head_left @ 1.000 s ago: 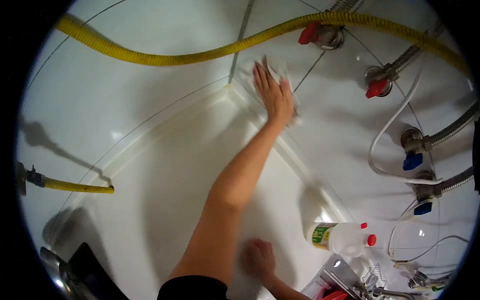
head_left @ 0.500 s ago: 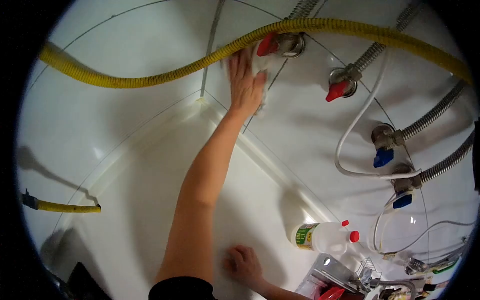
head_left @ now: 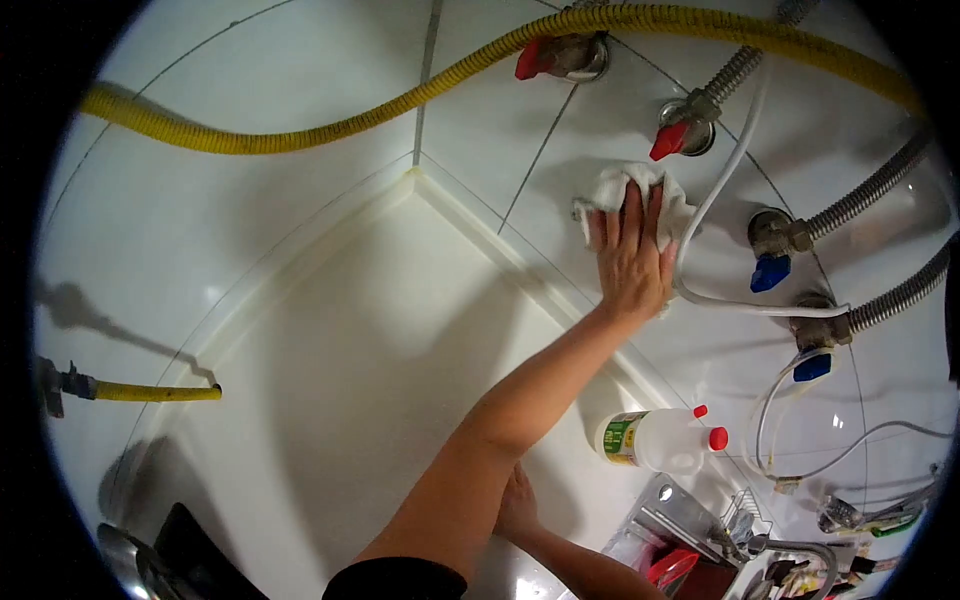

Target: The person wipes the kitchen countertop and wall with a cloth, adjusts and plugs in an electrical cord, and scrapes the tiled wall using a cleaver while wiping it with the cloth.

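Observation:
My left hand (head_left: 632, 262) presses a crumpled white cloth (head_left: 642, 184) flat against the tiled wall (head_left: 560, 185), its fingers spread over it. The cloth is just below a red-handled valve (head_left: 672, 138) and touches or nearly touches a white cable (head_left: 722, 198). Lower down, my right hand (head_left: 515, 505) rests on the white surface (head_left: 370, 330). My left forearm covers part of that hand, and its fingers are mostly hidden.
A yellow ribbed hose (head_left: 350, 128) crosses the top. Blue-handled valves (head_left: 770, 270) with metal hoses are at the right. A red-capped bottle (head_left: 655, 440) stands by the wall, near a metal sink (head_left: 665, 495). A short yellow hose (head_left: 155, 392) sticks out at the left.
My left hand has moved the cloth right and down along the wall, away from the corner. My right hand is now partly behind my left forearm. The view has shifted slightly.

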Demonstrator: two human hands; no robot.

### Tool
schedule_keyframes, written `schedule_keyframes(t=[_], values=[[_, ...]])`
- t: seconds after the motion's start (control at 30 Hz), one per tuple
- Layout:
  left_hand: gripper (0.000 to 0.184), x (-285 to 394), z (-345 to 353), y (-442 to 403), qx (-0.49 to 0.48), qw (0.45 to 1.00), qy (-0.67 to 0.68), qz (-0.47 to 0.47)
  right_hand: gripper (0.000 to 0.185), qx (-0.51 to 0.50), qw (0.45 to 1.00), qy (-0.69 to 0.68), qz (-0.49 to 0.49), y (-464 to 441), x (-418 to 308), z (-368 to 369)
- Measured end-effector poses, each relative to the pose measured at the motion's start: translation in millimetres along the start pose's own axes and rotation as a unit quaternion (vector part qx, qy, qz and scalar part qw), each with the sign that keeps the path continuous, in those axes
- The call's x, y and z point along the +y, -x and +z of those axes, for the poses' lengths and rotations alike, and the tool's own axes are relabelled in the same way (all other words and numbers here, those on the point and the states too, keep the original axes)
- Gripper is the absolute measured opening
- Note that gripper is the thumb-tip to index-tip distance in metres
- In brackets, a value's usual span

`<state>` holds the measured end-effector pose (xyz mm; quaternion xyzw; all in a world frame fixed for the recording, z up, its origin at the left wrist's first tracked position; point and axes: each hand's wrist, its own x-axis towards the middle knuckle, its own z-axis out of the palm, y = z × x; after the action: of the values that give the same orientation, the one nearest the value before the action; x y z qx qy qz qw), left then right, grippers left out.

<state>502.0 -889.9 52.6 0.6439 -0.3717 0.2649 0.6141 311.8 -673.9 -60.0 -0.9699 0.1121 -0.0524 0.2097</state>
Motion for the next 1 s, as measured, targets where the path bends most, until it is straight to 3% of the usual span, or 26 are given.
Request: schedule_keyframes(t=[0.07, 0.13, 0.17, 0.2, 0.27, 0.3, 0.4, 0.47, 0.57, 0.67, 0.77, 0.87, 1.0], values=[[0.075, -15.2, -8.5, -10.5, -0.045, 0.999, -0.009, 0.015, 0.043, 0.039, 0.999, -0.018, -0.02, 0.9, 0.7, -1.8], [0.075, -50.8, -7.9, -19.4, 0.002, 1.0, 0.002, 0.014, 0.04, 0.032, 0.999, -0.019, 0.0, -1.8, -2.1, -5.0], [0.076, -70.5, -8.5, -27.2, 0.047, 0.989, 0.063, -0.126, 0.039, 0.03, 0.999, -0.02, 0.01, -0.6, -4.5, -4.8], [0.076, -103.9, -9.2, -30.1, 0.066, 0.978, 0.02, -0.196, 0.038, 0.031, 0.999, -0.035, 0.012, 1.4, -5.0, -2.1], [0.078, -161.0, -27.5, -47.7, 0.142, 0.947, 0.105, -0.269, 0.035, 0.042, 0.998, -0.053, 0.008, -2.2, 0.1, 0.7], [0.078, -170.7, -40.9, -52.6, 0.122, 0.928, 0.128, -0.327, 0.035, 0.048, 0.998, -0.048, 0.012, -4.7, 0.0, -0.6], [0.081, -192.6, -20.7, -41.8, 0.157, 0.925, 0.073, -0.338, 0.035, 0.049, 0.998, -0.04, 0.02, -4.3, -5.2, -3.7], [0.078, -135.2, -13.3, -18.6, 0.148, 0.928, 0.055, -0.336, 0.039, 0.036, 0.998, -0.038, 0.022, -2.2, -4.1, 0.2], [0.076, -53.5, 15.8, 46.7, 0.083, 0.948, 0.029, -0.304, 0.048, -0.066, 0.996, 0.059, -0.018, 9.6, 9.7, 18.9], [0.077, -33.6, 19.5, 56.1, 0.068, 0.954, 0.043, -0.289, 0.055, 0.05, 0.997, 0.019, -0.047, 11.1, 7.9, 11.8], [0.078, -54.1, 16.0, 45.8, 0.095, 0.955, 0.047, -0.278, 0.048, 0.031, 0.988, -0.148, -0.005, 7.0, 7.8, 15.1], [0.077, -102.9, 9.5, 21.6, 0.122, 0.948, 0.039, -0.291, 0.04, -0.056, 0.998, 0.025, 0.031, 7.9, 1.6, 7.4], [0.075, -170.8, -17.8, -18.1, 0.138, 0.946, 0.06, -0.288, 0.033, 0.042, 0.999, -0.019, 0.007, 0.1, -4.5, -0.3]])
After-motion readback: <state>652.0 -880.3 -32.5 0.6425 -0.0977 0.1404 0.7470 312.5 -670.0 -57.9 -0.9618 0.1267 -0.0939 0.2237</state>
